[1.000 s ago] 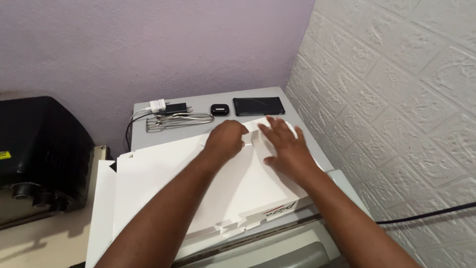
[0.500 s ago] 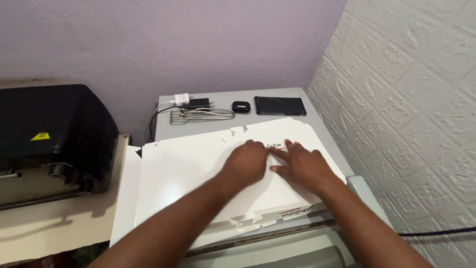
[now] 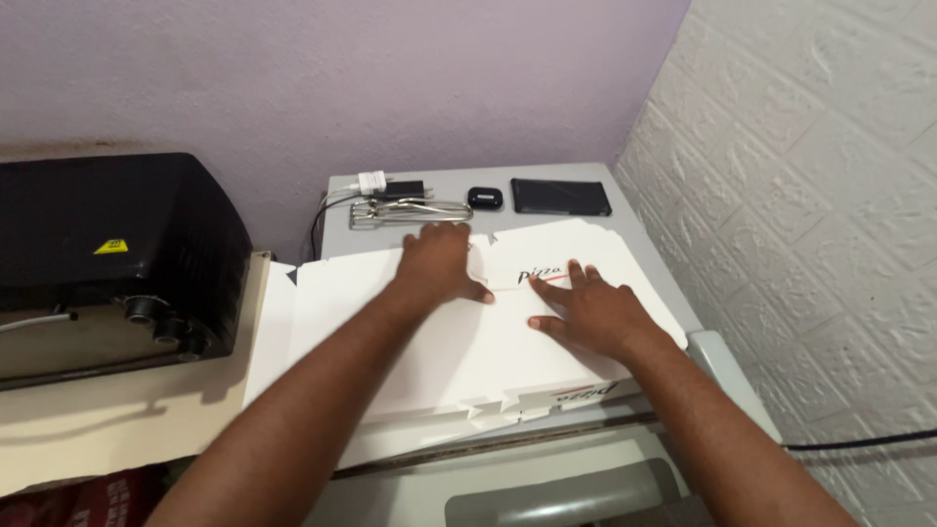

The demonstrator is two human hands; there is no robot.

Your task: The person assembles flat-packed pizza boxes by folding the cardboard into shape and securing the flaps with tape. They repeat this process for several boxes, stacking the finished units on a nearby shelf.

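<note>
Both hands lie open and flat, palms down, on a stack of white flat cardboard box blanks (image 3: 410, 361) that rests on a grey desk (image 3: 644, 229) in the corner of the room. The left hand (image 3: 439, 263) presses near the far edge of the top sheet, fingers spread toward the back; the right hand (image 3: 586, 312) sits just beside it, nearer the right edge, next to some red and black print. Neither hand grips anything. To handle the sheet well, the person seems to need even pressure from both palms, so the thin board stays flat and its cut tabs at the near edge do not catch or bend. Care looks wise at the far edge, where a black phone (image 3: 561, 196), a small dark case (image 3: 485, 198), a charger (image 3: 376, 182) and a wire tool (image 3: 410, 211) lie close by. A black oven (image 3: 107, 254) stands to the left, apart from the sheets
</note>
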